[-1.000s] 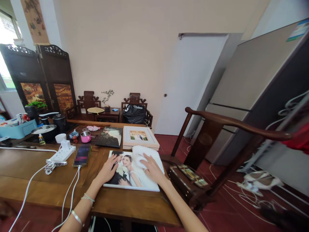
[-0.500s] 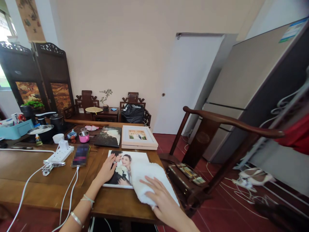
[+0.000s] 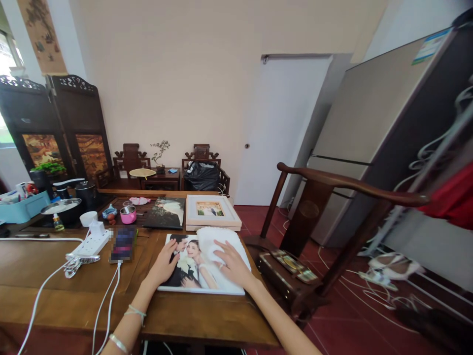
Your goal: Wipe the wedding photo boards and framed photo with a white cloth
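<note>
A glossy photo panel (image 3: 186, 276) showing a couple lies flat on the wooden table (image 3: 192, 313). My left hand (image 3: 164, 261) rests on its left edge with fingers stretched out. On the panel's upper right part is a white cloth (image 3: 210, 241), bunched and fluffy. My right hand (image 3: 232, 261) lies flat on top of the cloth, fingers spread, pressing it against the panel. The cloth covers the right side of the picture in part.
Behind the panel lie a framed picture (image 3: 213, 209) and a dark photo panel (image 3: 166, 213). To the left are a phone (image 3: 123, 244) on a cable, a power strip (image 3: 94, 244) and a pink cup (image 3: 128, 214). A wooden chair (image 3: 310, 207) stands at the right.
My right hand has slid the cloth away from me, from the panel's near right corner to its upper right part. My left hand has stayed on the left edge.
</note>
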The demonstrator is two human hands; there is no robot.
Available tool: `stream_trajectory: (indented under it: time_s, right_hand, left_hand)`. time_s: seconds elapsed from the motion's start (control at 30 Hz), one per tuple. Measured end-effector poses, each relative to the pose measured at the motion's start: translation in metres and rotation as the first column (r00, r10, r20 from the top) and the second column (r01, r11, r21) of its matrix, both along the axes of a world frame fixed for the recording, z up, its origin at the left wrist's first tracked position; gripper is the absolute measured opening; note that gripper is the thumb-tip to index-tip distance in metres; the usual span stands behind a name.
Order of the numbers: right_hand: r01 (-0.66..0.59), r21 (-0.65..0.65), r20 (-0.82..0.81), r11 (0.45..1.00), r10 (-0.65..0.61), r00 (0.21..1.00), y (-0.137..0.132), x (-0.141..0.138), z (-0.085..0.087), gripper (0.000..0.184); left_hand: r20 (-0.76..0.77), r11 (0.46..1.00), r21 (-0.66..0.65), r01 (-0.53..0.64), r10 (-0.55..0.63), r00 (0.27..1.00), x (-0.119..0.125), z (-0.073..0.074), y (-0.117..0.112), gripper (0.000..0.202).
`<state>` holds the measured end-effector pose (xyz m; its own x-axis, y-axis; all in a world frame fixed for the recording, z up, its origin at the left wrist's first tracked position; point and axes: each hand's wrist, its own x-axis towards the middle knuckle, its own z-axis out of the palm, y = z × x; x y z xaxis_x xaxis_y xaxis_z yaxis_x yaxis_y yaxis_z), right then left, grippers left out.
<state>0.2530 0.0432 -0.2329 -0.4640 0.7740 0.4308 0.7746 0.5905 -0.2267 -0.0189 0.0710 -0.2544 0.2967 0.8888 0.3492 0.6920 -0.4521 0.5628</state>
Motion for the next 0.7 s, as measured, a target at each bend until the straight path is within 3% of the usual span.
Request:
stream_trajectory:
  time_s: [0.23,0.33,0.43,0.6,0.7]
  right_hand:
    - [-0.115,-0.079,0.038,0.99,0.119,0.992,-0.077,0.003,0.007,0.033]
    - [-0.166,-0.117,0.053,0.979,0.173,0.983,-0.089,0.007,0.012,0.034]
    - [-0.136,-0.121,0.036,0.983,0.142,0.989,-0.073,0.011,0.013,0.032]
    - [-0.065,-0.098,-0.014,0.993,0.064,0.998,-0.018,0.013,0.007,0.029]
    - [-0.013,-0.074,-0.041,0.997,0.01,0.999,0.001,0.009,0.004,0.03]
  left_hand:
    - [0.016,1.0,0.016,-0.013,0.013,1.0,0.001,0.0,-0.002,0.044]
    - [0.012,1.0,0.022,0.001,-0.001,1.0,0.0,0.002,-0.003,0.044]
    - [0.015,1.0,0.014,0.012,-0.012,1.0,-0.001,0.002,-0.003,0.044]
    - [0.034,1.0,0.026,0.012,-0.013,0.999,-0.002,0.002,-0.002,0.043]
    - [0.034,1.0,0.019,0.013,-0.014,0.999,-0.002,0.003,-0.003,0.043]
